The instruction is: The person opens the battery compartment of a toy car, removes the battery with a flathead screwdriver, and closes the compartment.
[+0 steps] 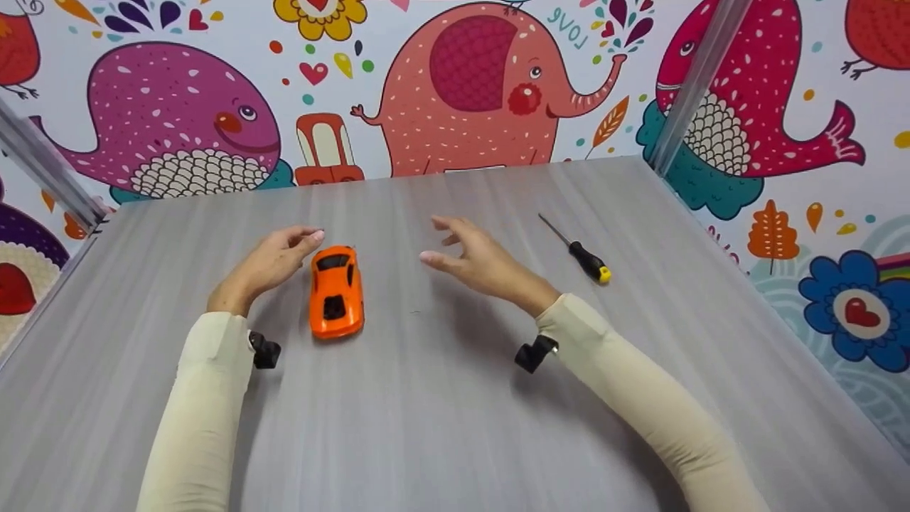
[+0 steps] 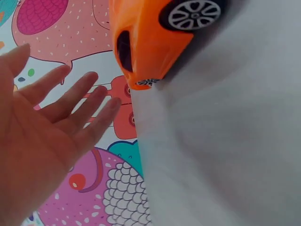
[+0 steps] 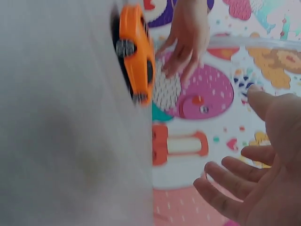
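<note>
Far left: bare left hand (image 1: 269, 267), wide, holding nothing, just beside glossy orange plastic toy car (image 1: 337, 288), upright on wheels on grey streaked tabletop (image 1: 426, 412). Could roll or skew if brushed by that hand. Next: bare right hand (image 1: 487, 263), wide too, holding nothing, apart from car; could spin car by making lopsided contact. Far right: black-and-yellow-handled screwdriver (image 1: 586, 261) with thin metal shaft, lying loose; could roll if bumped by cream fabric right sleeve (image 1: 640, 384).

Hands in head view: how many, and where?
2: the left hand just left of the orange toy car, the right hand between that car and the screwdriver.
</note>
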The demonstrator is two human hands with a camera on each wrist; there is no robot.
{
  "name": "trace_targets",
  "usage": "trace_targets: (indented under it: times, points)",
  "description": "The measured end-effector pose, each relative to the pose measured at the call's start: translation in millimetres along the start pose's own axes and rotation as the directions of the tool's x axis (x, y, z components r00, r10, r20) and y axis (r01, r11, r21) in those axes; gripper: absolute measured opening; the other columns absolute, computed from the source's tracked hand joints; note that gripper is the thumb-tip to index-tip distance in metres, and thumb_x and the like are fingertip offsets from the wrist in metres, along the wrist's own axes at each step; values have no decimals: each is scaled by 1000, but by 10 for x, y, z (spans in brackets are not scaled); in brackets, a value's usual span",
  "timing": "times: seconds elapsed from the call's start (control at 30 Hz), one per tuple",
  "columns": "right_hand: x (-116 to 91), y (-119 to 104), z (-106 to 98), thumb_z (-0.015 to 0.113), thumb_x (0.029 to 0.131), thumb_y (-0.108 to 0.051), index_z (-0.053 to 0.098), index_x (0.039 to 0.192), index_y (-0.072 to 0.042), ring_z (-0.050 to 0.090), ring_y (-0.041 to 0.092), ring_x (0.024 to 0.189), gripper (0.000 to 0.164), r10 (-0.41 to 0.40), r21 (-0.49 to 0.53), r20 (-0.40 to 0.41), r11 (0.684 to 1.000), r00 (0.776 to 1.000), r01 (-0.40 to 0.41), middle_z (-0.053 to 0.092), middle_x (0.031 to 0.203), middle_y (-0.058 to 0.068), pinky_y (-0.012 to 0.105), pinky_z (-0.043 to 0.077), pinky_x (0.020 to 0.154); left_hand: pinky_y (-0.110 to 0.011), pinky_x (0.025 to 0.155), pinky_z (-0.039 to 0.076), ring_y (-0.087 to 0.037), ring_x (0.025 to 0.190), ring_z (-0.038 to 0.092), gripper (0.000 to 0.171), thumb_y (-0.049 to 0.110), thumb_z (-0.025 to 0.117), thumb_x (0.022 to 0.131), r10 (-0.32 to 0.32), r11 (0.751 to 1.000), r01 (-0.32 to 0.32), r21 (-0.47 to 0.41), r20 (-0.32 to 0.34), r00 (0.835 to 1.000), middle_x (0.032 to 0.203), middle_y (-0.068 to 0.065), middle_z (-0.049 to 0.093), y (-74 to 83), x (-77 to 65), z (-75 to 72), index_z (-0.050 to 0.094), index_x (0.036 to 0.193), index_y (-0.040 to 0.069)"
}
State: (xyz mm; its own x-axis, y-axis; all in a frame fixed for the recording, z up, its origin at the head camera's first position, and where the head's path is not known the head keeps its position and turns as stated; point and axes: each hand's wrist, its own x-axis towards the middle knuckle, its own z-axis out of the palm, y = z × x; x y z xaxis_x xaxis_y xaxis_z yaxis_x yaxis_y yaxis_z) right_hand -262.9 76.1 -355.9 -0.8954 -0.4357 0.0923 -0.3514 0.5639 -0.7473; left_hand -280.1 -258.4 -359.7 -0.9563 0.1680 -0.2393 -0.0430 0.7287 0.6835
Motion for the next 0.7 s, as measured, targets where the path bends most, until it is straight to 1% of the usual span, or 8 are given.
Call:
trace_targets:
  times: [0.07, 0.13, 0.27, 0.37, 0.47, 0.57, 0.63, 0.7]
  points:
    - [-7, -52, 88, 70, 93, -45, 38, 154, -16, 51, 21, 133, 75, 6, 38, 24, 999, 1000, -7, 48, 151, 4, 43, 50, 110, -60, 118, 35, -41, 133, 45, 79, 67, 37, 99, -9, 1000, 9, -15, 14, 1000, 157, -20, 38, -23, 33, 7, 32, 157, 12]
    - [-7, -101, 167, 72, 92, -41, 40, 153, -14, 53, 22, 131, 73, 9, 70, 40, 998, 999, -11, 50, 150, 6, 44, 50, 109, -60, 119, 34, -41, 135, 43, 73, 60, 38, 103, -10, 1000, 11, -28, 31, 999, 159, -20, 36, -49, 72, 15, 32, 157, 11]
    - [10, -182, 319, 73, 92, -35, 44, 150, -12, 56, 24, 128, 69, 18, 128, 71, 991, 997, -27, 53, 149, 7, 42, 53, 106, -60, 123, 27, -41, 145, 33, 59, 43, 38, 108, -5, 998, 9, -65, 59, 998, 162, -21, 29, -125, 157, 34, 32, 157, 10]
    - [29, -227, 443, 73, 92, -34, 47, 149, -12, 58, 24, 127, 66, 44, 159, 116, 985, 992, -62, 55, 146, 9, 38, 56, 101, -59, 123, 28, -40, 148, 30, 55, 34, 37, 109, 0, 995, 8, -104, 72, 997, 164, -20, 27, -195, 208, 55, 30, 158, 10]
    - [58, -264, 566, 74, 92, -34, 48, 147, -11, 58, 25, 127, 65, 73, 193, 174, 975, 982, -106, 57, 144, 12, 37, 56, 101, -55, 121, 34, -39, 146, 35, 55, 31, 37, 109, 5, 991, 6, -135, 83, 997, 163, -20, 28, -236, 249, 83, 27, 159, 9]
    - [101, -279, 694, 74, 92, -31, 47, 148, -8, 59, 28, 126, 66, 99, 226, 222, 962, 970, -150, 57, 143, 15, 38, 55, 103, -53, 118, 39, -40, 143, 40, 56, 29, 39, 109, 17, 988, -4, -155, 87, 996, 162, -22, 30, -251, 292, 115, 26, 158, 7]
    - [129, -284, 787, 76, 90, -28, 47, 147, -6, 60, 28, 123, 68, 126, 255, 244, 948, 962, -189, 57, 142, 16, 36, 56, 99, -52, 118, 40, -39, 141, 42, 56, 29, 40, 109, 14, 988, -1, -154, 87, 996, 162, -23, 31, -261, 317, 136, 26, 158, 6]
    - [157, -285, 877, 79, 88, -23, 46, 147, -4, 63, 26, 115, 70, 166, 295, 263, 924, 951, -243, 57, 140, 16, 34, 59, 91, -51, 119, 39, -38, 138, 45, 57, 31, 41, 109, 0, 989, 13, -146, 83, 997, 160, -23, 33, -270, 331, 151, 27, 158, 6]
